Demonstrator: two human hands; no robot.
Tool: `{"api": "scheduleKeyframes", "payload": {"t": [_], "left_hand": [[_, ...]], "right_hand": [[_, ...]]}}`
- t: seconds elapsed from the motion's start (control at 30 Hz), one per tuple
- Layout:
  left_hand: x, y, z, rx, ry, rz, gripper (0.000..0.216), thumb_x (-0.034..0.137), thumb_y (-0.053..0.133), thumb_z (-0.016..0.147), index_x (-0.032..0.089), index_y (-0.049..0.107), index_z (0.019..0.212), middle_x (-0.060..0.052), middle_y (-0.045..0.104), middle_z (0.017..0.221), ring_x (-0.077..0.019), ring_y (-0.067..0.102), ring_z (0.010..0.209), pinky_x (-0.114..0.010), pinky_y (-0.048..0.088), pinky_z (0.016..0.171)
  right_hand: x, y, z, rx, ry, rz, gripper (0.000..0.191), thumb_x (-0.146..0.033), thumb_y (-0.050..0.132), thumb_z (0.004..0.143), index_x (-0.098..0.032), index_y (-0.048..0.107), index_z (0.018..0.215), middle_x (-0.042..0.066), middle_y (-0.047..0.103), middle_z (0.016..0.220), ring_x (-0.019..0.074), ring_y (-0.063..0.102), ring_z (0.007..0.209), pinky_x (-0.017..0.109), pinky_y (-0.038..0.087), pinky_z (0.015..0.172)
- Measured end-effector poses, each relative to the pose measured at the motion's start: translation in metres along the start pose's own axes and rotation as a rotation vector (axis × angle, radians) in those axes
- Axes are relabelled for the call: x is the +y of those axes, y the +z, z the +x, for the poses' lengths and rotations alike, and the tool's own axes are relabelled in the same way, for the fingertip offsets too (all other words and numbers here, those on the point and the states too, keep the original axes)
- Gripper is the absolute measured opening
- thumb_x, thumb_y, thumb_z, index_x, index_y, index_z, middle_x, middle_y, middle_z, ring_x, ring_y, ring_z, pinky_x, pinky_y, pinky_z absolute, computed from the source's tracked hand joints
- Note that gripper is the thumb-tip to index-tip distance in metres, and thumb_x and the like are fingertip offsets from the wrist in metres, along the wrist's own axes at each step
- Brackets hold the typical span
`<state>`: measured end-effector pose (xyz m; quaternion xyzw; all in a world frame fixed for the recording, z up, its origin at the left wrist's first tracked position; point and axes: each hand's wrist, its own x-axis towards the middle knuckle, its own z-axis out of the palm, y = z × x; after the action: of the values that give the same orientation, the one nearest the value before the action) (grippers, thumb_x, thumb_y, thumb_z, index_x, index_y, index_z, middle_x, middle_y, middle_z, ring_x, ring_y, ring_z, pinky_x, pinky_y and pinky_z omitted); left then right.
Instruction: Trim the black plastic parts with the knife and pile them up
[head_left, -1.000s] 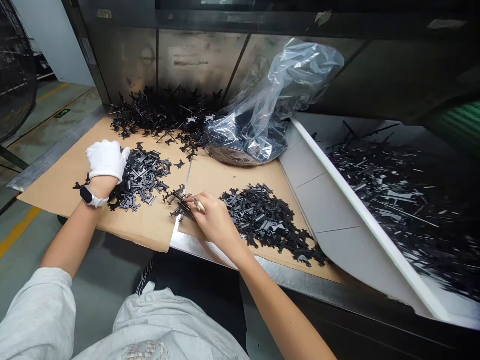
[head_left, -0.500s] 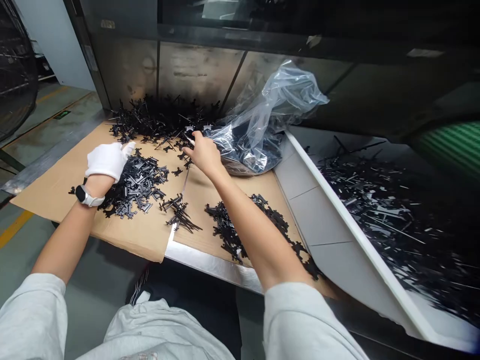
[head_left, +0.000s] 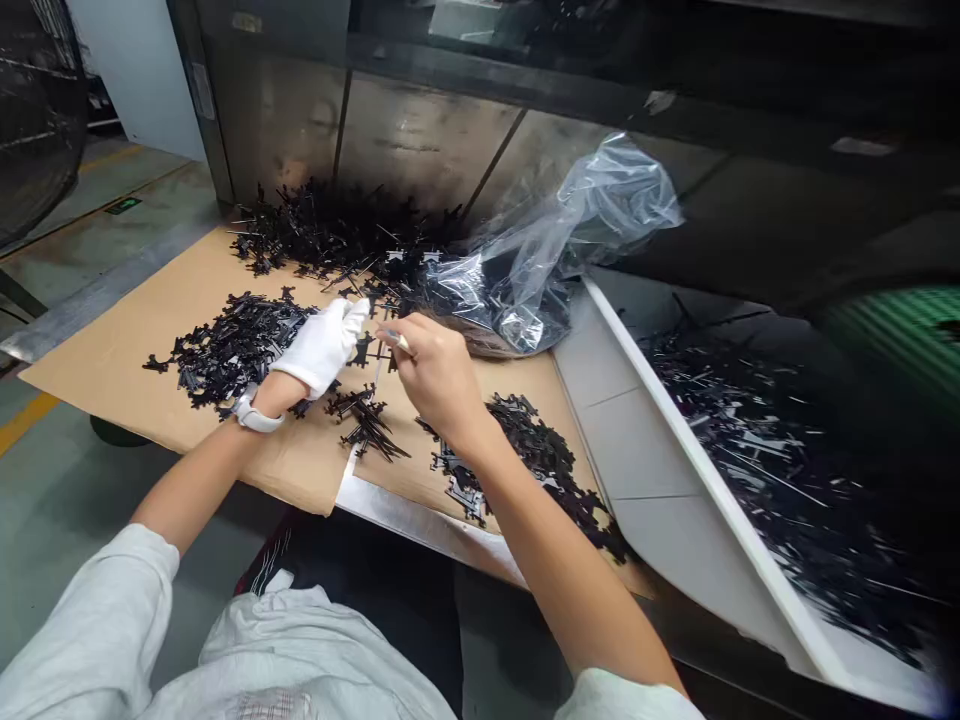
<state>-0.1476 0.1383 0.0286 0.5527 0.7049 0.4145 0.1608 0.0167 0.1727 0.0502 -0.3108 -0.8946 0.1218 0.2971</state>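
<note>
gloved left hand (head_left: 324, 345) and bare right hand (head_left: 435, 370) pinch a small black plastic part (head_left: 366, 350) between them over cardboard (head_left: 112, 340).

White glove on the left grip (head_left: 324, 345), pale wristwatch, light grey sleeves; right grip (head_left: 435, 372) apparently bare.

A metal counter (head_left: 409, 520) runs across the scene, its bare silver edge showing at the near side below sheets of brown cardboard (head_left: 150, 330) that cover most of its top. Behind it, at the far side, rises a wall of dull, stained steel panels (head_left: 420, 150) under a dark overhang. To the right a white slanted chute (head_left: 675, 440) slopes into shadow. At far left, a grey concrete floor (head_left: 67, 200) carries yellow painted lines (head_left: 26, 425) and a small green marking (head_left: 124, 205). A black wire fan guard (head_left: 34, 110) stands at the left edge, beside a pale wall (head_left: 127, 70).
</note>
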Motion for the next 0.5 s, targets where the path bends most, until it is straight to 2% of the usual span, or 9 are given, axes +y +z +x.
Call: {"api": "scheduleKeyframes", "payload": {"t": [0.07, 0.13, 0.17, 0.23, 0.3, 0.37, 0.4, 0.43, 0.5], "left_hand": [[0.003, 0.014, -0.003, 0.047, -0.006, -0.082, 0.030, 0.037, 0.040, 0.100, 0.018, 0.063, 0.092, -0.006, 0.069, 0.084, -0.0180, 0.062, 0.077, -0.029, 0.045, 0.076], [0.006, 0.018, -0.006, 0.148, -0.009, -0.198, 0.022, 0.029, 0.046, 0.098, 0.017, 0.064, 0.092, -0.007, 0.071, 0.094, -0.0181, 0.064, 0.089, -0.028, 0.047, 0.084], [0.008, 0.017, -0.008, 0.184, -0.030, -0.279, 0.018, 0.026, 0.049, 0.096, 0.018, 0.064, 0.090, -0.006, 0.071, 0.093, -0.0163, 0.064, 0.088, -0.026, 0.048, 0.083], [0.016, 0.010, -0.012, 0.191, -0.154, -0.502, 0.020, 0.025, 0.048, 0.096, 0.019, 0.059, 0.080, 0.000, 0.065, 0.076, -0.0104, 0.060, 0.067, -0.021, 0.048, 0.065], [0.024, 0.000, -0.017, 0.067, -0.358, -0.766, 0.031, 0.032, 0.043, 0.099, 0.020, 0.049, 0.071, 0.006, 0.045, 0.055, -0.0063, 0.038, 0.041, -0.019, 0.033, 0.042], [0.027, -0.012, -0.020, -0.138, -0.491, -0.970, 0.039, 0.041, 0.041, 0.099, 0.021, 0.038, 0.065, 0.010, 0.027, 0.049, -0.0052, 0.018, 0.034, -0.019, 0.018, 0.034], [0.024, -0.019, -0.020, -0.204, -0.491, -1.001, 0.040, 0.044, 0.043, 0.098, 0.022, 0.036, 0.065, 0.010, 0.024, 0.049, -0.0051, 0.015, 0.034, -0.019, 0.016, 0.034], [0.019, -0.026, -0.019, -0.213, -0.448, -0.960, 0.041, 0.045, 0.046, 0.096, 0.022, 0.035, 0.065, 0.010, 0.024, 0.049, -0.0053, 0.017, 0.035, -0.019, 0.017, 0.035], [0.000, -0.038, -0.013, -0.090, -0.285, -0.650, 0.036, 0.043, 0.049, 0.094, 0.021, 0.041, 0.066, 0.006, 0.036, 0.054, -0.0072, 0.031, 0.041, -0.020, 0.030, 0.042]], "right_hand": [[-0.013, 0.001, -0.008, -0.012, -0.039, 0.044, 0.029, -0.010, 0.045, 0.093, -0.015, 0.074, 0.096, 0.008, 0.067, 0.084, 0.0164, 0.056, 0.071, 0.029, 0.039, 0.065], [-0.020, 0.002, -0.010, 0.003, -0.039, 0.124, 0.026, -0.013, 0.048, 0.094, -0.016, 0.074, 0.086, 0.007, 0.066, 0.079, 0.0160, 0.055, 0.070, 0.029, 0.039, 0.065], [-0.022, 0.003, -0.010, 0.028, -0.020, 0.191, 0.026, -0.016, 0.051, 0.094, -0.016, 0.073, 0.081, 0.006, 0.066, 0.077, 0.0160, 0.055, 0.070, 0.029, 0.039, 0.066], [-0.025, 0.004, -0.011, 0.065, 0.074, 0.410, 0.024, -0.024, 0.055, 0.093, -0.017, 0.072, 0.077, 0.005, 0.066, 0.074, 0.0147, 0.055, 0.068, 0.028, 0.040, 0.063], [-0.026, 0.003, -0.013, 0.055, 0.229, 0.711, 0.022, -0.032, 0.060, 0.090, -0.018, 0.072, 0.078, 0.003, 0.067, 0.074, 0.0106, 0.048, 0.056, 0.026, 0.036, 0.053], [-0.025, 0.001, -0.019, 0.057, 0.382, 0.966, 0.023, -0.040, 0.065, 0.085, -0.019, 0.073, 0.082, 0.002, 0.067, 0.074, 0.0064, 0.038, 0.047, 0.024, 0.026, 0.043], [-0.023, 0.000, -0.022, 0.096, 0.441, 1.041, 0.024, -0.043, 0.068, 0.082, -0.019, 0.073, 0.083, 0.001, 0.067, 0.075, 0.0051, 0.035, 0.044, 0.023, 0.022, 0.041], [-0.021, -0.002, -0.026, 0.150, 0.485, 1.081, 0.025, -0.044, 0.071, 0.079, -0.020, 0.073, 0.084, 0.001, 0.067, 0.075, 0.0044, 0.034, 0.044, 0.023, 0.020, 0.040], [-0.015, -0.004, -0.031, 0.238, 0.537, 1.093, 0.029, -0.046, 0.075, 0.074, -0.019, 0.073, 0.084, 0.002, 0.069, 0.075, 0.0041, 0.036, 0.044, 0.022, 0.019, 0.039]]}}
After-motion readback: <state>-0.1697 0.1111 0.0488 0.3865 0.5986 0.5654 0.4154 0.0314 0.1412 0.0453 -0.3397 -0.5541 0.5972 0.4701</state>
